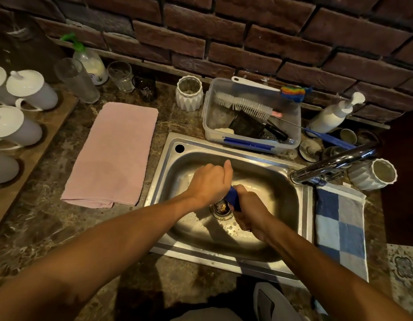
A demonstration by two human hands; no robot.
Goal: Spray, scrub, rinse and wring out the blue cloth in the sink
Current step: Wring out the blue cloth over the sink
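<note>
Over the steel sink (300, 228), the blue cloth (233, 197) is twisted into a tight roll between both hands, above the drain (220, 208). My left hand (209, 181) grips its far end with curled fingers, thumb pointing up. My right hand (250, 210) grips the near end, fist closed round it. Only a short blue stretch shows between the fists; the rest is hidden inside them. The basin floor is wet with droplets. A spray bottle with a green trigger (89, 62) stands at the back left against the brick wall.
The chrome tap (332, 164) reaches in from the right. A pink towel (113, 156) lies left of the sink, a blue checked cloth (339, 225) right of it. A clear tub of brushes (251, 117) sits behind the sink, with a soap pump (335, 113), white jars and lidded mugs (27, 91) around.
</note>
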